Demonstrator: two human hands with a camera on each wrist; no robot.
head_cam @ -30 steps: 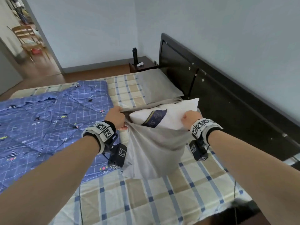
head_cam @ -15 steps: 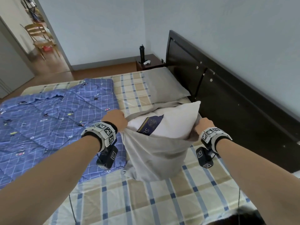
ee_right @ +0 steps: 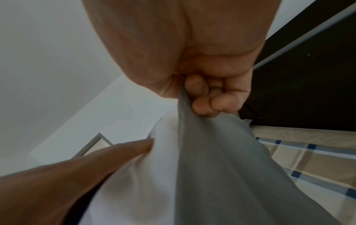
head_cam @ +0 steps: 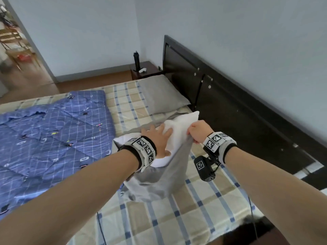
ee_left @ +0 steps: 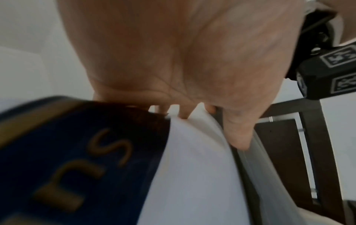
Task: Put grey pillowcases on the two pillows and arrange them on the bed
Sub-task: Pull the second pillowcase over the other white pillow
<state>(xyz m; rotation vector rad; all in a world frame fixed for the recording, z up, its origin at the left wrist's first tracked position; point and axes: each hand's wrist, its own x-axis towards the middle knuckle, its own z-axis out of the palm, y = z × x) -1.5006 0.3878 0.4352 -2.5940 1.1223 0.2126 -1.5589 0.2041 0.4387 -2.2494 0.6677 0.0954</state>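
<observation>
- The left hand (head_cam: 157,140) presses flat, fingers straight, on the white pillow (head_cam: 182,124), which sits half inside the grey pillowcase (head_cam: 159,181) on the bed (head_cam: 177,218).
- The right hand (head_cam: 199,130) pinches the pillowcase's edge.
- A covered pillow (head_cam: 159,93) lies far, by the headboard (head_cam: 230,110).

White pillow (head_cam: 178,128) half inside grey pillowcase (head_cam: 159,181), on bed (head_cam: 177,218).

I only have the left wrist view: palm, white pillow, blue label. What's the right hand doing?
Observer: The right hand pinches the grey pillowcase at its edge, fingers curled in a tight grip.
Operator: Is the pillow in yet?
Observer: Partly. The white pillow sticks out of the opening toward the headboard.
Operator: Other pillow?
Observer: A cased grey pillow lies at the head of the bed.
</observation>
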